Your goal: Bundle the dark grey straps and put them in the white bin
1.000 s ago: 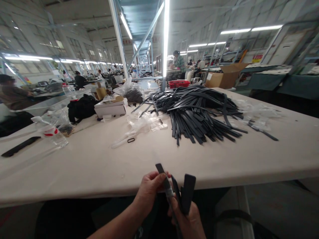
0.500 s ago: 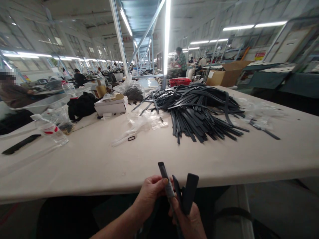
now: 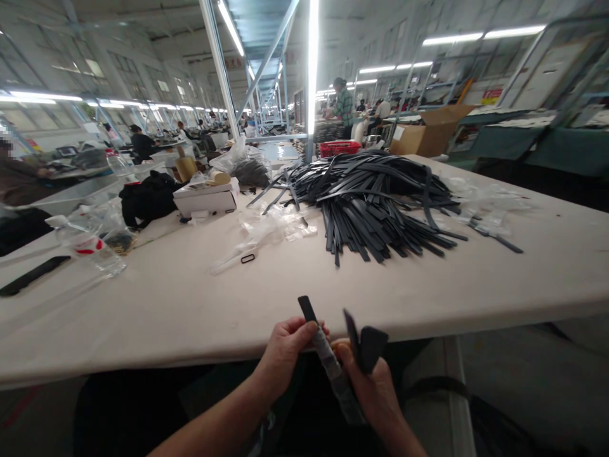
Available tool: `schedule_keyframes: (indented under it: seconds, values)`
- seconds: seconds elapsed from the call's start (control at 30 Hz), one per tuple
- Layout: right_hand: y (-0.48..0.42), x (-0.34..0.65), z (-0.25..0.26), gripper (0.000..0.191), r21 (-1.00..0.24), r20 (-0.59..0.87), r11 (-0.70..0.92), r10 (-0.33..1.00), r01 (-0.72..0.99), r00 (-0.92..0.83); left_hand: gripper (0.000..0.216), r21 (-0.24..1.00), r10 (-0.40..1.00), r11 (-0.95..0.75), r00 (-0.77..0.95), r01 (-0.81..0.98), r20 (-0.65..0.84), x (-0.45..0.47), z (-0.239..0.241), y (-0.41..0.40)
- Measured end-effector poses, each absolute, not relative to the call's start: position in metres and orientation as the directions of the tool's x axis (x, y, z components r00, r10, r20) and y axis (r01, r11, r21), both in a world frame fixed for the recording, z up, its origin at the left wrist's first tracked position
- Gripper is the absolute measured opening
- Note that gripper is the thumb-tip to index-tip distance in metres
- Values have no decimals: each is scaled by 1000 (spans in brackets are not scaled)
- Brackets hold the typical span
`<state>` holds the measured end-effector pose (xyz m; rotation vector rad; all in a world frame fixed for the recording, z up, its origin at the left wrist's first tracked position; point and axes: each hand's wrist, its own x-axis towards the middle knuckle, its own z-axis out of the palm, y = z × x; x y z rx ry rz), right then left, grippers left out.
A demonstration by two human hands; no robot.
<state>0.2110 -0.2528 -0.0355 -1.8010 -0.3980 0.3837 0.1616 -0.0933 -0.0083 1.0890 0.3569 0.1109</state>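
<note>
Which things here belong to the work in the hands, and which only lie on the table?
In the work:
left hand
right hand
black strap
pile of black straps

Lying about:
white box
plastic bottle
black bag
cardboard box

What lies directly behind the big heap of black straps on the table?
Behind the strap heap stand a red crate and a cardboard box. The heap hides the crate's lower part and the tabletop beneath.

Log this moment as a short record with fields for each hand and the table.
left hand: grips a narrow dark flat strap near its upper end
right hand: holds the same strap lower down, plus two short dark strap ends
table: pale top, large pile of dark flat straps, white cardboard box, clear plastic bottle
</note>
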Motion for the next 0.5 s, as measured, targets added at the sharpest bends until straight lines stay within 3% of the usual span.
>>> schedule_keyframes:
  seconds: [0.1,0.23,0.37,0.5]
  values:
    - [-264,236,-11,45,-941,79,-265,428,209,900,34,924,161,357,966,135,-203,169,1,-97]
    - [-275,253,26,15,-884,193,-251,574,396,796,38,952,37,253,982,172,-187,178,11,-115]
    - [-284,252,42,19,-836,273,-262,562,482,780,37,950,-22,236,979,204,-205,180,17,-133]
    - [-297,246,44,29,-849,307,-293,403,439,862,40,934,-104,245,965,261,-242,178,16,-147]
